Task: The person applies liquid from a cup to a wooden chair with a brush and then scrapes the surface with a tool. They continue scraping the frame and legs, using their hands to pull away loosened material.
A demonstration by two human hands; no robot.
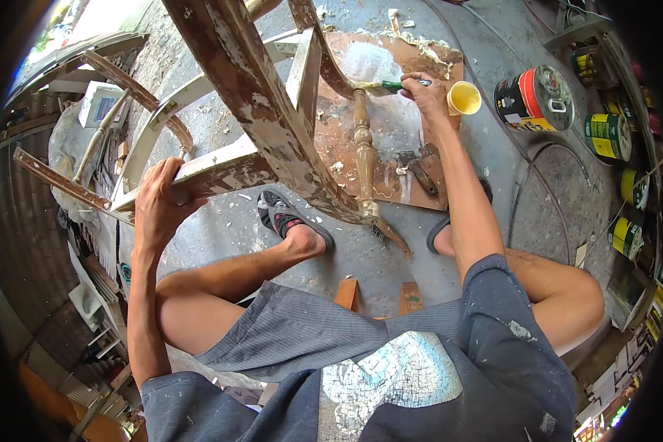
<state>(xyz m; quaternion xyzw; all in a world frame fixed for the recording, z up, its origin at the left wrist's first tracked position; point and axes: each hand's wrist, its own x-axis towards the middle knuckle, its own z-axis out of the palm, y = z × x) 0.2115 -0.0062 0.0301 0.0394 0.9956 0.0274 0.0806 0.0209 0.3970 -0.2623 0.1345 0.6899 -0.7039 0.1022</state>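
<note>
My left hand (160,197) is wrapped around a rail of a wooden chair frame (261,103), whose brown and whitish finish is patchy and peeling. The chair lies tipped over in front of me. In my right hand (425,96) is a paintbrush (383,86) with a green handle, its bristle end touching or very near the top of a turned chair spindle (363,140). Just right of that hand stands a yellow cup (464,98) with pale yellow contents. Below it, a scraper (423,178) with a dark handle lies on a brown board (412,55).
A red, black and yellow can (535,99) stands on the right, with several smaller cans such as a green and yellow one (608,137) beyond it. A hose (523,147) runs over the concrete floor (228,243). Paint scraps (427,48) litter the board's far edge.
</note>
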